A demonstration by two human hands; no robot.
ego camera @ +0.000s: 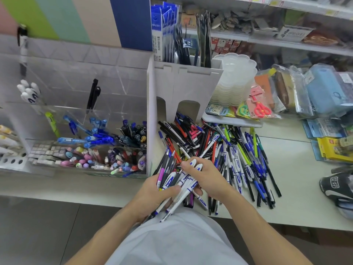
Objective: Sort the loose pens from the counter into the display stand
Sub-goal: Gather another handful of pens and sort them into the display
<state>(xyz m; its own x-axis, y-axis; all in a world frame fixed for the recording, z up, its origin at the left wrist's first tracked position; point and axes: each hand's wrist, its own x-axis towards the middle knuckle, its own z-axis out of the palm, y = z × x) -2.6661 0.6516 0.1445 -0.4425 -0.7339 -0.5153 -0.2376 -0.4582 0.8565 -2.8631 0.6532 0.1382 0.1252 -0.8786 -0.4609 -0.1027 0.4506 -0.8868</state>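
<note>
Left hand (152, 192) grip clutching white-and-blue pens (183, 190), right hand (206, 176) grip pinching some

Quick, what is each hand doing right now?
Left hand: holding a bundle of pens.
Right hand: fingers curled around white pens in that bundle.

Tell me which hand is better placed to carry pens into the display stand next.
Probably the left hand: it grips the bundle of pens and is nearer the clear display stand; the right hand is beside the loose pile.
</note>
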